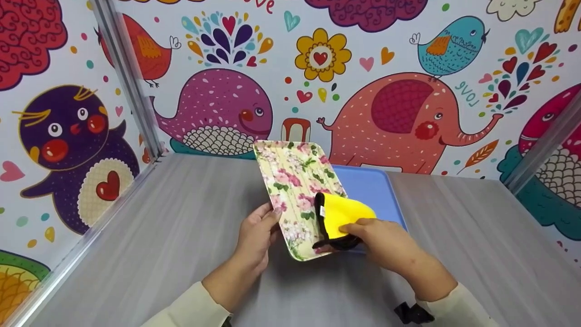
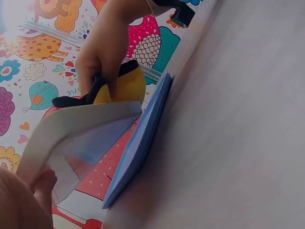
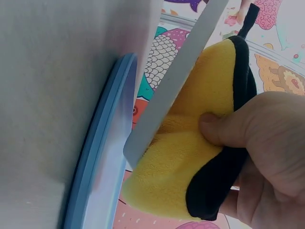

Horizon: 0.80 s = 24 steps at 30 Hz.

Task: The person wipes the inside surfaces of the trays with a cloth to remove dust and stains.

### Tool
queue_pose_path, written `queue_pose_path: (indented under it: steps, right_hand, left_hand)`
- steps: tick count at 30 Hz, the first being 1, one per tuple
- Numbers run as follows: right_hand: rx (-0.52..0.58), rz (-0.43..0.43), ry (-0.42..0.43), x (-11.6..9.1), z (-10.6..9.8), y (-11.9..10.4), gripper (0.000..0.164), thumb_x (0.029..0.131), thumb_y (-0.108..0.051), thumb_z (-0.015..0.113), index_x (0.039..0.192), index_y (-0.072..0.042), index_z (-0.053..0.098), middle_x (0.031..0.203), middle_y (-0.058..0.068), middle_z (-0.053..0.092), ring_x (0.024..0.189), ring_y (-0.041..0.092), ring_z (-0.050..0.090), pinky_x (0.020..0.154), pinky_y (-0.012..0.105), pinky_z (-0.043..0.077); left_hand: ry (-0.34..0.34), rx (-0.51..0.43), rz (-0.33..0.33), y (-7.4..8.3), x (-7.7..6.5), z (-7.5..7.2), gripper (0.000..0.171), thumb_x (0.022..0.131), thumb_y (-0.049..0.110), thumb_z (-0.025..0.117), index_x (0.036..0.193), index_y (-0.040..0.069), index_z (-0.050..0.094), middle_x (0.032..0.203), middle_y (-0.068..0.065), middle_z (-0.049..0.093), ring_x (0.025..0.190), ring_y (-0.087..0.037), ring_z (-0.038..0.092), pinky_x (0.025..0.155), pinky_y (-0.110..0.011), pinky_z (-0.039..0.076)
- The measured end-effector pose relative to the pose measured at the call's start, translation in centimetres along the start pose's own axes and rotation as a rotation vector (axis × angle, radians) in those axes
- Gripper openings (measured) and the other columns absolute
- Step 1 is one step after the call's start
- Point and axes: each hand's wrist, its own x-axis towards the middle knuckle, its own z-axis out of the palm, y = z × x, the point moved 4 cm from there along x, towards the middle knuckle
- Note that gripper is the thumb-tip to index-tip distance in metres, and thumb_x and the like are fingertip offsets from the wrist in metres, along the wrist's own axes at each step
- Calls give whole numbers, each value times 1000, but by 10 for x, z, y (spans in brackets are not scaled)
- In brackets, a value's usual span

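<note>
A floral tray [image 1: 290, 181] with pink blossoms on pale yellow is held tilted above the table. My left hand [image 1: 256, 236] grips its left edge, thumb on the printed face and fingers behind. In my right hand [image 1: 390, 243] is a folded yellow cloth [image 1: 349, 213] with black trim, pinched between thumb and fingers. The cloth lies against the tray's lower right part. From the right wrist view, the cloth [image 3: 190, 138] laps over the tray's pale rim [image 3: 174, 81], with the thumb pressing on it.
A blue tray [image 1: 376, 186] lies flat on the grey wood-grain table [image 1: 190, 213], partly hidden behind the floral one. Walls printed with cartoon animals [image 1: 222, 104] rise at the back and sides, with metal strips [image 1: 131, 81] at the corners.
</note>
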Motion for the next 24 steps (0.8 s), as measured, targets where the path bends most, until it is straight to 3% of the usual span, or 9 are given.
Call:
queue_pose_path:
  steps: [18,24]
  right_hand:
    - [95,-56,-28,-3,-7,-13,43,91,-4,74,130,-23,73,118,2,77,95,21,69,96,51,59]
    - [106,-130,-7,-6,-11,-26,42,93,-5,74,131,-23,72,116,0,78,95,19,71,93,47,61]
  left_hand:
    - [7,1,-13,-2,0,1,49,107,14,53,150,-9,45,148,-26,57,119,-21,67,95,-30,58]
    - [8,4,-11,-2,0,2,48,106,14,54,148,-9,48,144,-23,61,117,-19,67,92,-28,58]
